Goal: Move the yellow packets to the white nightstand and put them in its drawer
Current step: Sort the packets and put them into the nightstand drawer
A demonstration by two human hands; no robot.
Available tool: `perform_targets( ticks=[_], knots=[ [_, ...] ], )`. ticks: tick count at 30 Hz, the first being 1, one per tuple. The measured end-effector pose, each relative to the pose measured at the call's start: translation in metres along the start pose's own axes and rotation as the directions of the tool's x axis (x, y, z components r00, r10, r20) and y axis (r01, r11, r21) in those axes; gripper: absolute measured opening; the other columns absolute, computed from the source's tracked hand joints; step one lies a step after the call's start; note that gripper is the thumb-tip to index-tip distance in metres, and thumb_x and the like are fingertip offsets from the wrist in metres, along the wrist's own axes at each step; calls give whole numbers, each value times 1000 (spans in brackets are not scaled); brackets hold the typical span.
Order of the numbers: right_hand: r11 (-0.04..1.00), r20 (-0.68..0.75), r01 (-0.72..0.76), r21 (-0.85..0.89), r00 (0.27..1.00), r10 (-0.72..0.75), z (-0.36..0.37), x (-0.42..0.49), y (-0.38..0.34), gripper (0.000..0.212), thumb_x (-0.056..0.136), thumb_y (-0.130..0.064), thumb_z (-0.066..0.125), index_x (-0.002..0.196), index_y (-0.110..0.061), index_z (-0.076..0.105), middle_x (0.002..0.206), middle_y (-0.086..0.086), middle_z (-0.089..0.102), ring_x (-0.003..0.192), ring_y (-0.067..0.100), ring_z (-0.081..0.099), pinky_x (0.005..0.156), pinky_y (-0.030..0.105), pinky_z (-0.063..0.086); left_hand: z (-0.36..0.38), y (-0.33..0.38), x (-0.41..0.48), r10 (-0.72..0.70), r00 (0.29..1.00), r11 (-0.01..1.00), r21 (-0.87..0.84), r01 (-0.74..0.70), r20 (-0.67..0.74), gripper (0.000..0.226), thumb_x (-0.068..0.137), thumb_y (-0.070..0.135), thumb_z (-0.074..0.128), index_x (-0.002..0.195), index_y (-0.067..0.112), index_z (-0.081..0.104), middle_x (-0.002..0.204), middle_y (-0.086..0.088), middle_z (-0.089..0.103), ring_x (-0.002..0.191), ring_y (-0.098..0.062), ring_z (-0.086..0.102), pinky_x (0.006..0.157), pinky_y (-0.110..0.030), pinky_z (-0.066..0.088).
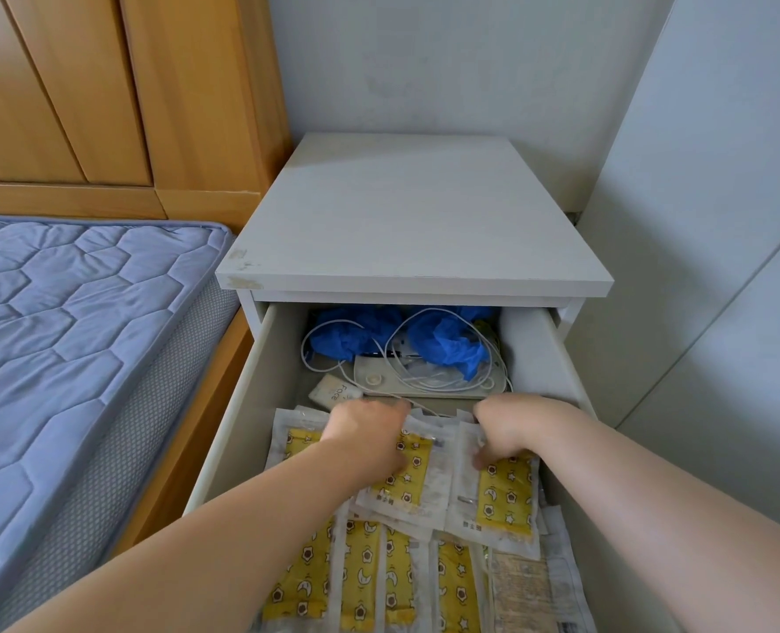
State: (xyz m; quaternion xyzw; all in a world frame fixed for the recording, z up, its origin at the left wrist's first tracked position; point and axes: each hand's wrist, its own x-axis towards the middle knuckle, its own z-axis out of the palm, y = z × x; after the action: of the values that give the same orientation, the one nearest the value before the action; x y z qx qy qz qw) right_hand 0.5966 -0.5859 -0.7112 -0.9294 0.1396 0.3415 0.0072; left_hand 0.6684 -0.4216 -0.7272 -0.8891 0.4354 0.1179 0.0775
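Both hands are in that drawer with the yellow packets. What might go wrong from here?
The yellow packets overlap in loose layers; those gripped by the left hand and right hand may pile too high and catch when the drawer closes. The white cable coiled just behind them might snag on a packet edge.

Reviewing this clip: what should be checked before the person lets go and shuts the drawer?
1. Drawer of white nightstand pulled open: ok.
2. Yellow packets inside the drawer: ok.
3. Left hand off the packets: not ok, it grips one's top edge.
4. Right hand off the packets: not ok, it pinches one.
5. Top packets lying flat: not ok, they sit askew over the front row.
6. White cable clear of the packets: cannot tell, the hands hide its near end.
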Motion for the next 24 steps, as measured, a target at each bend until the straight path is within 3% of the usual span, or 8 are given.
perform_targets(
  ticks=[2, 4, 5, 7, 9, 13, 18, 24],
  knots=[
    [1000, 46, 13, 25, 999, -15, -1, -2, 0, 73, 76, -44, 74, 134, -13, 43, 125, 5, 57, 105, 23, 59, 78, 31, 48, 9, 0, 1, 188, 980, 982, 18, -189, 60, 75, 89, 47, 56, 150, 27, 18, 156, -5, 22, 142, -27, 22, 114, -46, 26],
    [999, 132, 15, 42, 991, -21, -1, -3, -1, 99, 73, -40, 78, 148, -15, 18, 140, 6, 47, 119, 25, 52, 91, 34, 47, 18, 0, -1, 261, 952, 964, 19, -267, 161, 79, 92, 53, 49, 153, 31, 3, 161, 0, -1, 148, -24, -1, 119, -47, 5],
    [1000, 167, 15, 24, 986, -18, -1, -4, -2, 108, 74, -38, 78, 151, -17, 6, 146, 7, 41, 124, 27, 49, 96, 36, 45, 22, -1, 0, 248, 949, 967, 8, -255, 195, 79, 93, 56, 45, 153, 30, 0, 161, -1, -1, 148, -23, -2, 119, -47, 2],
    [1000, 185, 10, -20, 983, -6, 0, -1, -3, 110, 78, -30, 76, 152, -18, -5, 149, 10, 36, 126, 29, 48, 98, 37, 46, 23, 1, 4, 211, 959, 976, 6, -216, 191, 84, 91, 61, 43, 153, 27, 0, 160, -4, 12, 146, -25, 9, 119, -47, 6],
    [998, 142, 15, -55, 990, -7, 1, 4, -4, 100, 81, -26, 72, 152, -14, 3, 147, 12, 38, 123, 28, 51, 98, 38, 47, 20, 4, 7, 195, 966, 978, 45, -205, 168, 93, 86, 66, 48, 153, 23, 2, 156, -6, 19, 143, -27, 16, 118, -47, 12],
    [1000, 107, 12, -15, 994, -11, -1, 12, -6, 107, 78, -28, 75, 151, -10, -1, 159, 10, 8, 138, 29, 33, 108, 38, 38, 16, 3, 18, 192, 958, 980, 8, -198, 215, 109, 77, 67, 60, 153, 17, 0, 161, -6, 3, 147, -26, 5, 120, -44, 10],
    [998, 187, -20, 66, 982, 7, 2, 24, -2, 123, 69, -32, 83, 151, -14, -8, 151, 10, 32, 126, 30, 47, 101, 43, 45, 18, -3, 34, 152, 930, 988, -73, -135, 335, 122, 68, 68, 69, 153, 18, -3, 161, -4, -3, 148, -25, 3, 120, -41, 11],
    [1000, 91, 11, 16, 996, -13, 6, 23, -5, 112, 71, -41, 79, 150, -7, 8, 154, 12, 21, 140, 30, 26, 109, 36, 32, 17, -5, 42, 166, 927, 980, -160, -117, 337, 120, 63, 62, 77, 153, 26, 6, 158, -2, 19, 141, -25, 24, 115, -39, 25]
  ],
)
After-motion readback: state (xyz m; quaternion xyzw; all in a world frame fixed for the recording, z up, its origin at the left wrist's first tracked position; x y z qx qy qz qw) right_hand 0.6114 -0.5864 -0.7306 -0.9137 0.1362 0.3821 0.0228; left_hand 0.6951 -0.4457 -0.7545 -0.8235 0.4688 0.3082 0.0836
